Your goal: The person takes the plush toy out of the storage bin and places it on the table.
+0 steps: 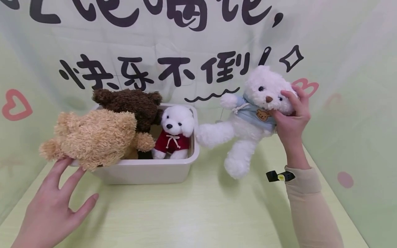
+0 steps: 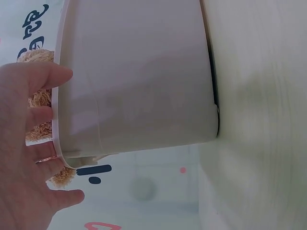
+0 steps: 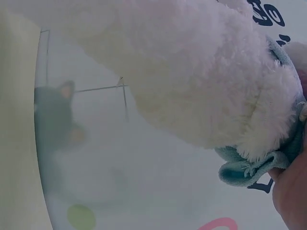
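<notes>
My right hand (image 1: 293,119) grips a white teddy bear (image 1: 245,129) in a light blue hoodie by the side of its head, holding it up above the table. Its fur and blue hem fill much of the right wrist view, where only part of the hand (image 3: 292,191) shows. My left hand (image 1: 52,203), fingers spread, is at the front left rim of a white plastic bin (image 1: 149,172), near a tan curly plush (image 1: 99,137). That plush lies over the bin's left side, its face hidden. The left wrist view has the fingers along the bin's rim.
Inside the bin, a dark brown plush (image 1: 133,103) leans at the back and a small white plush dog (image 1: 175,127) in a red top sits at the right. A printed curtain (image 1: 217,38) hangs behind the pale wooden table (image 1: 186,213).
</notes>
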{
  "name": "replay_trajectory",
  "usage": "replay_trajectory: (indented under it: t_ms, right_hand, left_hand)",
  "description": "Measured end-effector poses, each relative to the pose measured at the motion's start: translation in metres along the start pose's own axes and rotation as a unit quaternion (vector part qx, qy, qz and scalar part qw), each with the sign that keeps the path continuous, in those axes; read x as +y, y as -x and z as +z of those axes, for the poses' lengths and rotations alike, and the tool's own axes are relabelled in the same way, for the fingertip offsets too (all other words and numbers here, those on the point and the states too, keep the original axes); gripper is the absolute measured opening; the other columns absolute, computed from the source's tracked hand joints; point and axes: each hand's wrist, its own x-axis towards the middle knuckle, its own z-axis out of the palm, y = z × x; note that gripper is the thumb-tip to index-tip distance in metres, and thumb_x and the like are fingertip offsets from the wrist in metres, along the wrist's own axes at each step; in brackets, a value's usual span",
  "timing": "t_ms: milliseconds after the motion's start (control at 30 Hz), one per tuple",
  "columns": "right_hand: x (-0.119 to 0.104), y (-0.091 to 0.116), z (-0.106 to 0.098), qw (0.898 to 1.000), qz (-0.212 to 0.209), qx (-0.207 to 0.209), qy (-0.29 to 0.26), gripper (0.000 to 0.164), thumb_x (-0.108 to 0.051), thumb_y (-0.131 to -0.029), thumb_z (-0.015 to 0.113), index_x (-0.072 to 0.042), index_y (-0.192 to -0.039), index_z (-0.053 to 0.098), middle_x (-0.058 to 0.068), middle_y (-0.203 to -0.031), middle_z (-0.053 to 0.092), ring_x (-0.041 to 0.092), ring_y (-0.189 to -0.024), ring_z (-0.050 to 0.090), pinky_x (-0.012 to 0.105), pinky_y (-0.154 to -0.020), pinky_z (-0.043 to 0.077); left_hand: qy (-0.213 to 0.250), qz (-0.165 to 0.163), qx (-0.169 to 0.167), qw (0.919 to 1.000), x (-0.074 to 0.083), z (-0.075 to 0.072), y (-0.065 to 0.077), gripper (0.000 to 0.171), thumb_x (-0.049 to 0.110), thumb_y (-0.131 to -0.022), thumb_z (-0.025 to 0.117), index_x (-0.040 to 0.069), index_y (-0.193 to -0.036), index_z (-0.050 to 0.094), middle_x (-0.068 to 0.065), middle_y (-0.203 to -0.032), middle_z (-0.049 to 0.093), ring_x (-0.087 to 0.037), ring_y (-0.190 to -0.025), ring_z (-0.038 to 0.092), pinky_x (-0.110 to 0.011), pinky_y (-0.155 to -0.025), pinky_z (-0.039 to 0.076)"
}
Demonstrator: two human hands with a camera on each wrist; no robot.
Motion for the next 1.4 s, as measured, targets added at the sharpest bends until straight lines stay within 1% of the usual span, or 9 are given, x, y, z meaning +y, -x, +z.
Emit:
replay_trajectory:
  t_ms: [133, 200, 300, 433, 567, 733, 967, 1300, 1400]
  right_hand:
    - [0.006, 0.005, 0.000, 1.000, 0.020, -0.013, 0.019, 0.036, 0.006, -0.073, 0.078, 0.008, -0.108, 0.071, -0.005, -0.124, 0.060, 0.023, -0.123, 0.053, 0.029, -0.105, 0.045]
    - [0.017, 0.009, -0.001, 0.999, 0.020, -0.025, 0.029, 0.035, 0.007, -0.072, 0.078, 0.008, -0.107, 0.072, -0.005, -0.126, 0.060, 0.022, -0.124, 0.053, 0.029, -0.105, 0.045]
    - [0.034, 0.016, 0.000, 0.998, 0.019, -0.050, 0.036, 0.037, 0.010, -0.071, 0.077, 0.007, -0.107, 0.072, -0.004, -0.129, 0.059, 0.021, -0.125, 0.052, 0.026, -0.103, 0.045]
    - [0.049, 0.027, 0.006, 0.994, 0.009, -0.104, 0.036, 0.039, 0.014, -0.068, 0.078, 0.007, -0.107, 0.073, 0.001, -0.131, 0.058, 0.019, -0.124, 0.052, 0.025, -0.102, 0.045]
    - [0.054, 0.036, 0.016, 0.986, -0.002, -0.162, 0.035, 0.042, 0.018, -0.065, 0.082, 0.008, -0.105, 0.072, 0.018, -0.132, 0.058, 0.019, -0.124, 0.053, 0.025, -0.103, 0.044]
    - [0.058, 0.045, 0.028, 0.976, -0.002, -0.211, 0.045, 0.045, 0.023, -0.063, 0.081, 0.010, -0.105, 0.070, 0.033, -0.132, 0.053, 0.032, -0.123, 0.052, 0.020, -0.101, 0.042]
    - [0.065, 0.051, 0.037, 0.969, 0.012, -0.242, 0.034, 0.046, 0.018, -0.066, 0.084, 0.004, -0.109, 0.074, 0.023, -0.137, 0.055, 0.031, -0.127, 0.050, 0.022, -0.103, 0.040]
    - [0.086, 0.058, 0.046, 0.952, 0.054, -0.294, 0.065, 0.048, 0.016, -0.066, 0.087, 0.002, -0.110, 0.075, 0.024, -0.135, 0.057, 0.040, -0.126, 0.050, 0.034, -0.101, 0.040]
    - [0.081, 0.059, 0.050, 0.946, 0.071, -0.310, 0.065, 0.046, 0.018, -0.066, 0.085, 0.007, -0.109, 0.073, 0.029, -0.134, 0.056, 0.044, -0.125, 0.051, 0.029, -0.100, 0.041]
  left_hand:
    - [-0.013, -0.007, -0.006, 0.9999, 0.000, -0.001, 0.000, 0.089, 0.076, -0.095, 0.039, -0.006, -0.122, 0.062, -0.031, -0.147, 0.044, -0.052, -0.122, 0.047, -0.057, -0.083, 0.047]
    - [-0.022, -0.003, -0.007, 0.9997, -0.001, -0.002, 0.000, 0.089, 0.076, -0.095, 0.038, -0.006, -0.122, 0.062, -0.031, -0.147, 0.044, -0.052, -0.121, 0.048, -0.062, -0.065, 0.047]
    - [-0.031, 0.003, -0.008, 0.9995, -0.003, -0.003, 0.001, 0.089, 0.075, -0.095, 0.037, -0.006, -0.122, 0.062, -0.031, -0.146, 0.044, -0.051, -0.120, 0.048, -0.066, -0.053, 0.046]
    - [-0.032, 0.003, -0.013, 0.9994, -0.005, -0.003, 0.001, 0.089, 0.076, -0.094, 0.038, -0.005, -0.123, 0.062, -0.030, -0.147, 0.044, -0.049, -0.121, 0.048, -0.063, -0.049, 0.046]
    - [-0.034, 0.007, -0.020, 0.9992, -0.005, -0.003, 0.001, 0.090, 0.076, -0.093, 0.038, -0.005, -0.125, 0.061, -0.029, -0.149, 0.042, -0.048, -0.120, 0.048, -0.057, -0.044, 0.045]
    - [-0.041, 0.014, -0.040, 0.9983, -0.004, -0.004, 0.000, 0.094, 0.078, -0.093, 0.034, -0.006, -0.127, 0.059, -0.031, -0.149, 0.040, -0.048, -0.118, 0.047, -0.050, -0.040, 0.043]
    - [-0.040, -0.001, -0.054, 0.9977, -0.002, -0.005, -0.002, 0.095, 0.080, -0.092, 0.033, -0.004, -0.129, 0.057, -0.031, -0.149, 0.038, -0.046, -0.103, 0.052, -0.044, -0.037, 0.038]
    - [-0.046, 0.008, -0.050, 0.9977, -0.001, -0.006, -0.002, 0.094, 0.079, -0.093, 0.033, -0.005, -0.128, 0.058, -0.030, -0.150, 0.038, -0.046, -0.112, 0.049, -0.047, -0.040, 0.041]
    - [-0.044, 0.010, -0.048, 0.9978, -0.001, -0.007, -0.001, 0.093, 0.078, -0.094, 0.034, -0.005, -0.128, 0.058, -0.030, -0.150, 0.039, -0.046, -0.118, 0.046, -0.052, -0.041, 0.044]
